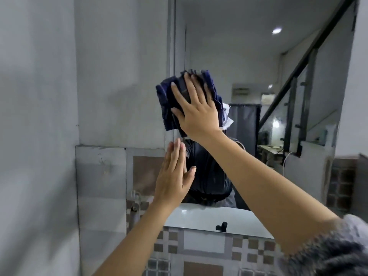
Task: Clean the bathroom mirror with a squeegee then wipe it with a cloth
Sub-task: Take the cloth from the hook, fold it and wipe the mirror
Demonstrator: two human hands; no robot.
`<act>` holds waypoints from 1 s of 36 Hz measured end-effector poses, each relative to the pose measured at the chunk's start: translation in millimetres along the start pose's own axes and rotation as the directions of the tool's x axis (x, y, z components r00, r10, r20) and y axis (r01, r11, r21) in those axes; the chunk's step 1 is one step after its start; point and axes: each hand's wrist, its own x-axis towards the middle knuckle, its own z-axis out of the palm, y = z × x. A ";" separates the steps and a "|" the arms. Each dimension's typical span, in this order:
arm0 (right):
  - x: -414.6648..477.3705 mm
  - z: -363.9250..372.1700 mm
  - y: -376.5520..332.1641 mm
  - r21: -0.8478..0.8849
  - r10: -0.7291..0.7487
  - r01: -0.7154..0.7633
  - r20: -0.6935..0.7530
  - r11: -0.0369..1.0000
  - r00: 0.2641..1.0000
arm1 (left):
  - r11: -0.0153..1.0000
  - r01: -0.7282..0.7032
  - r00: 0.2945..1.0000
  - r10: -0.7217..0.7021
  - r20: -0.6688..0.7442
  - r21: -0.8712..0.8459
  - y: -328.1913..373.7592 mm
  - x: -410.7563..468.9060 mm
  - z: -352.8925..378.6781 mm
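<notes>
The right hand (196, 108) presses the cloth (169, 100) flat against the mirror (249, 56) near its left edge. Below it, the left hand (173, 176) lies flat on the glass, above the shelf (199, 218).

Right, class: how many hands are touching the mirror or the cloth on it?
2. The right hand presses the cloth flat against the mirror, up near its left edge. The left hand rests flat lower down, at the same edge.
</notes>
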 end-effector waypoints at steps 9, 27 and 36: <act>-49.3 -39.4 113.2 -0.256 -0.249 0.273 0.121 0.927 0.961 | 1.000 -0.018 1.000 0.018 -0.024 -0.009 -2.8 -0.9 4.9; -130.0 -15.7 97.1 0.237 0.830 -0.796 -0.198 0.557 0.521 | 0.971 -0.225 0.974 0.225 0.004 0.085 -38.1 33.3 -29.9; -66.5 4.8 15.5 0.283 0.733 -0.684 -0.125 0.672 0.668 | 0.933 -0.289 0.949 0.308 -0.061 0.215 -48.2 114.3 -72.8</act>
